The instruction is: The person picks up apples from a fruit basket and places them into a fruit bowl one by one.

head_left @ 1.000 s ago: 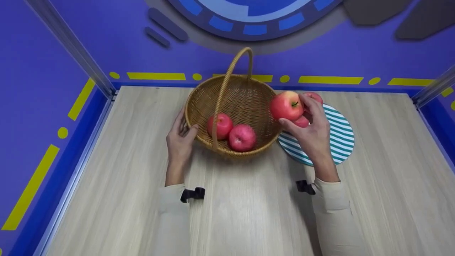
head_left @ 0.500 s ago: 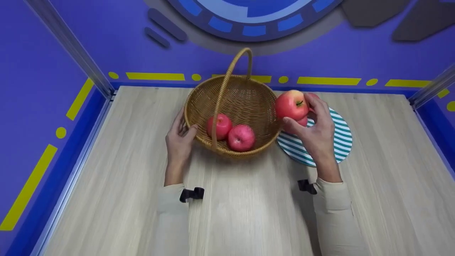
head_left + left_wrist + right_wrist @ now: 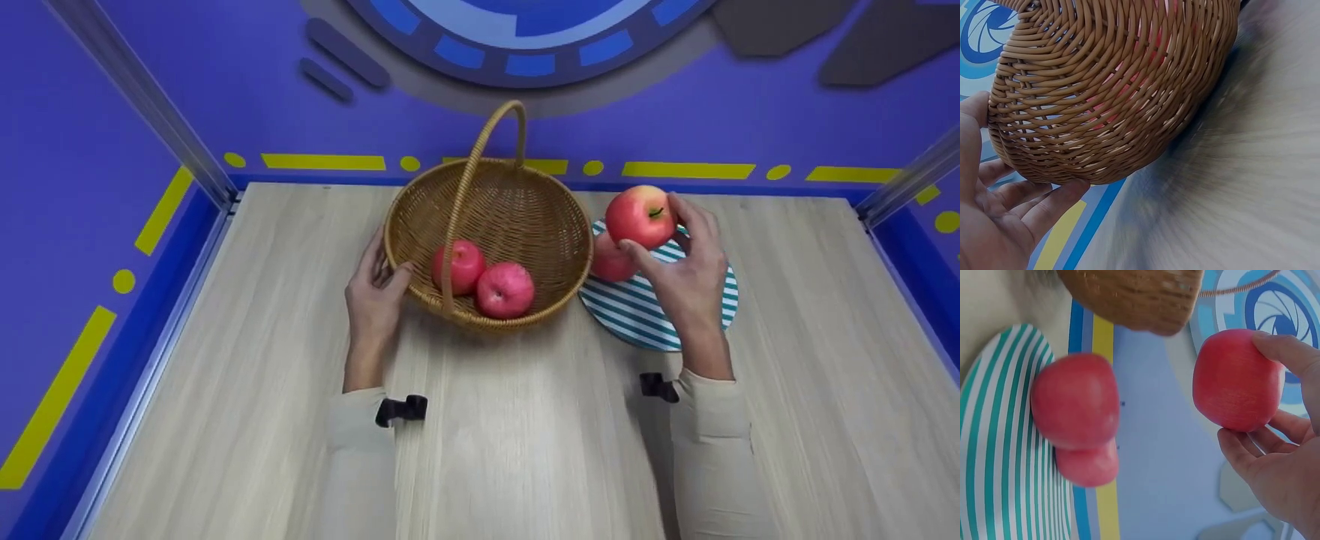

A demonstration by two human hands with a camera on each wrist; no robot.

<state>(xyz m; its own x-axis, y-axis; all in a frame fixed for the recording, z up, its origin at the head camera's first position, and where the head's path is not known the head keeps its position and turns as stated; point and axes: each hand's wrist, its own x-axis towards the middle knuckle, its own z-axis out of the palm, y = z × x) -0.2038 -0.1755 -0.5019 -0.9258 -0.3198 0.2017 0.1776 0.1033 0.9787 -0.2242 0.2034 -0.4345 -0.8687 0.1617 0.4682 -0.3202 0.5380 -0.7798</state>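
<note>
My left hand [image 3: 375, 300] holds the near left rim of a wicker basket [image 3: 555, 225], thumb at the rim and fingers along the outer wall. The left wrist view has those fingers against the basket's woven side [image 3: 1112, 95]. Two red apples, one at the left [image 3: 466, 264] and one beside it [image 3: 505, 291], lie in the basket. My right hand [image 3: 690, 277] grips another red apple [image 3: 639, 216] by its sides, above a striped round mat [image 3: 637, 322]. On the mat, the right wrist view shows two apples, one nearer [image 3: 1075, 402] and one partly behind it [image 3: 1089, 464].
The basket's tall arched handle [image 3: 480, 150] rises over its left part. Behind the wooden table [image 3: 517, 435] stands a blue wall [image 3: 600, 127] with yellow marks, and a metal post [image 3: 161, 112] stands at the left corner.
My right hand has carried its apple rightward, away from the basket's rim, uncovering more of an apple on the mat. My left hand and the basket stay nearly in place.
</note>
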